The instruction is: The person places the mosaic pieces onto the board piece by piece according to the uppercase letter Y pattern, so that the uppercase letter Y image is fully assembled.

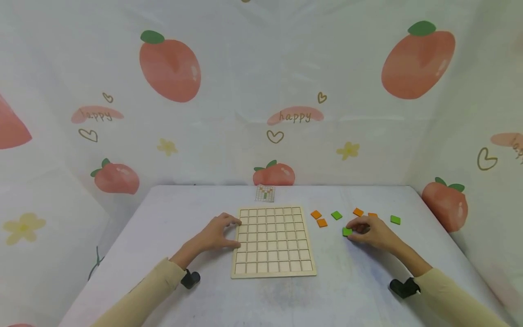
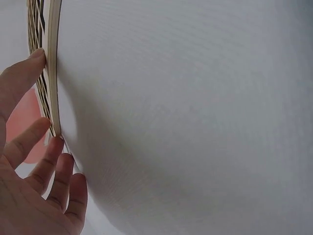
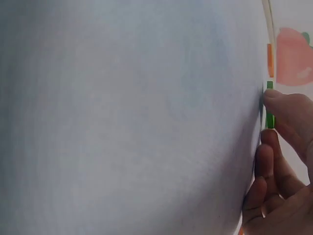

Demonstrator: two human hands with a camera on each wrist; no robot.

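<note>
Currently — left hand [image 1: 215, 234] spread, touching gridded board [image 1: 272, 245] | right hand [image 1: 374, 233] pinching green tile [image 1: 346, 232]

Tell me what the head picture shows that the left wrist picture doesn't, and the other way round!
Only the head view shows the right hand pinching a green tile, the orange tiles and the small patterned card. Only the left wrist view shows the left hand from its palm side. Both share that hand at the wooden board's edge.

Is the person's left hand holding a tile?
No, the left hand touches the wooden board, while the right hand pinches a green tile.
</note>
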